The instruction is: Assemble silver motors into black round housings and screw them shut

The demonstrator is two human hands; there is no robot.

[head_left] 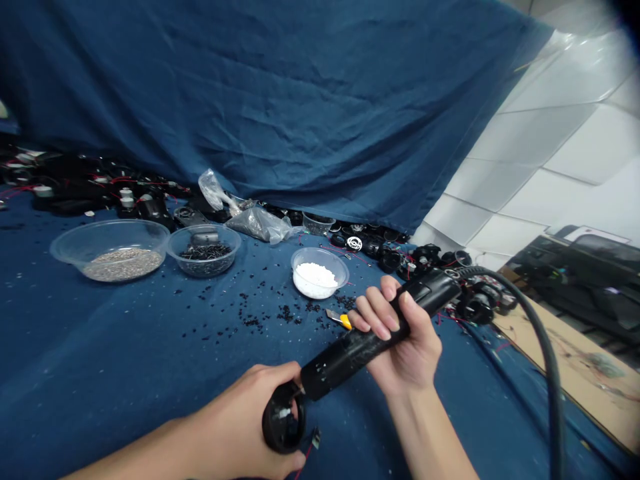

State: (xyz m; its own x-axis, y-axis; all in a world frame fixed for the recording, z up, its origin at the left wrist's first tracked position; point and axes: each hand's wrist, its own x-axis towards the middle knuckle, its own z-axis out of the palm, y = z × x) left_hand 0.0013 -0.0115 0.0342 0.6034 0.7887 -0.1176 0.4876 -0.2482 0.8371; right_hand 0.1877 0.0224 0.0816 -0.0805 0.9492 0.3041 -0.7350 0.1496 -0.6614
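Observation:
My left hand (243, 417) is wrapped round a black round plastic housing (276, 433), its open end facing me. Red wire and a small circuit board (315, 438) hang just below it. In my right hand (407, 353) is a black electric screwdriver (345, 360), slanting down to the left with its tip at the housing's upper rim. Whether the bit sits on a screw cannot be made out. Beyond my right fingers lies a cutter knife with a yellow handle (345, 321). Many tiny black pieces (286, 313) are scattered on the blue cloth.
Clear bowls hold silvery small parts (125, 263), black screws (205, 252) and white pieces (316, 275). A plastic bag (263, 223) lies behind them. Black housings and wires pile up at the back left (75, 183) and right (477, 303). The thick screwdriver cable (543, 340) curves down the right.

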